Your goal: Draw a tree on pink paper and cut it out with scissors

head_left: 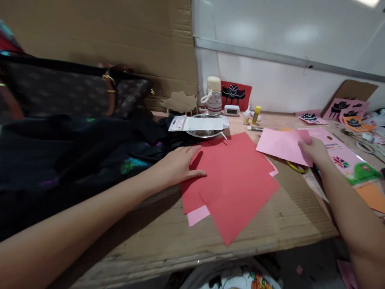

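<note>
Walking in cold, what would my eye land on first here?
Probably the big red sheets, overlapping at the centre on the brown cardboard, with pink paper peeking out beneath. To their right, the right hand holds a pink sheet, while the open left hand is at their left edge. Behind, a black-patterned red card stands beside a flask.

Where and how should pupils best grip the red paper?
Probably pinch the red paper at its near corner, coming from the wearer's side: that point lies over bare cardboard, jutting nearer than the pink piece beneath, away from the left hand.
</note>
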A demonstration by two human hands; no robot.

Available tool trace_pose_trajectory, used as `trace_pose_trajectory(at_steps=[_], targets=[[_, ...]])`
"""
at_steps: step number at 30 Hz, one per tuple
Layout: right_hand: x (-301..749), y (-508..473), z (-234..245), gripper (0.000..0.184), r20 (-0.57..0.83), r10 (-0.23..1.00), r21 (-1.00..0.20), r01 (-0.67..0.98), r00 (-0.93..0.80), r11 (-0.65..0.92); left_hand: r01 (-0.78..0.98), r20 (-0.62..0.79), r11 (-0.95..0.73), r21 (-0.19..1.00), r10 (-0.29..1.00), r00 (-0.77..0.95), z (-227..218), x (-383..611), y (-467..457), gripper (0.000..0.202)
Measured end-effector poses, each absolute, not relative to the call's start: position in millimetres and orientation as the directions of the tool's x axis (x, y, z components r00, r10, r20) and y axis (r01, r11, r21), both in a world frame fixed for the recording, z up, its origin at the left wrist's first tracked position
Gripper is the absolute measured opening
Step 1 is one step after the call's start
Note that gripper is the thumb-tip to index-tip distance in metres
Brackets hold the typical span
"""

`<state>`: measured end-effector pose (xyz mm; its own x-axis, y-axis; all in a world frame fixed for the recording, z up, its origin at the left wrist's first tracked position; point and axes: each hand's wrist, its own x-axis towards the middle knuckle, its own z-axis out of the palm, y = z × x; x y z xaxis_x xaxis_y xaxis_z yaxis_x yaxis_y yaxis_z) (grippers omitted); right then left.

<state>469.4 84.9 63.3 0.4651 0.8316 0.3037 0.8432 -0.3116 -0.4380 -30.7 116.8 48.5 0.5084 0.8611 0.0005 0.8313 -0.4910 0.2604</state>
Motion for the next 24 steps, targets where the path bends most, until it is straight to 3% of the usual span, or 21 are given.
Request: trace_pose_trajectory(at_steps=[4,6,9,12,15,19,21,24], targets=[[466.2,86.2,63.8,0.071,0.4,0.795,-0.368,0.874,0.457,-0.317,0.823,0.021,-0.516,0.24,0.85,0.527,57.4,-20.5,100.2,0.081],[458.3,85.5,63.0,0.072,0.497,0.784,-0.34,0.915,0.371,-0.217,0.81,0.005,-0.53,0.251,0.838,0.546,59.0,-13.8,81.5,0.077],[437.9,82.2,59.5,0.064,0.551,0.803,-0.369,0.929,0.226,-0.008,0.781,-0.061,-0.555,0.286,0.803,0.593,54.7,-1.5,50.4,0.094],[409.8,76.0,53.5,0.061,0.489,0.864,-0.398,0.912,0.118,0.101,0.765,-0.106,-0.567,0.306,0.778,0.619,46.3,10.1,31.7,0.107],[382.8,68.2,47.6,0.056,0.391,0.919,-0.425,0.897,0.059,0.123,0.765,-0.131,-0.565,0.311,0.771,0.623,40.5,14.8,29.5,0.107],[358.4,52.7,52.9,0.055,0.236,0.964,-0.427,0.877,-0.127,0.22,0.771,-0.064,-0.577,0.268,0.788,0.612,38.6,5.1,47.9,0.107],[349.7,41.3,62.7,0.054,0.155,0.95,-0.451,0.836,-0.271,0.313,0.783,0.004,-0.572,0.244,0.808,0.589,39.4,-6.1,68.3,0.103],[336.9,24.5,75.1,0.075,0.003,0.823,-0.491,0.716,-0.568,0.496,0.833,0.051,-0.5,0.236,0.862,0.504,41.7,-27.1,107.0,0.09]])
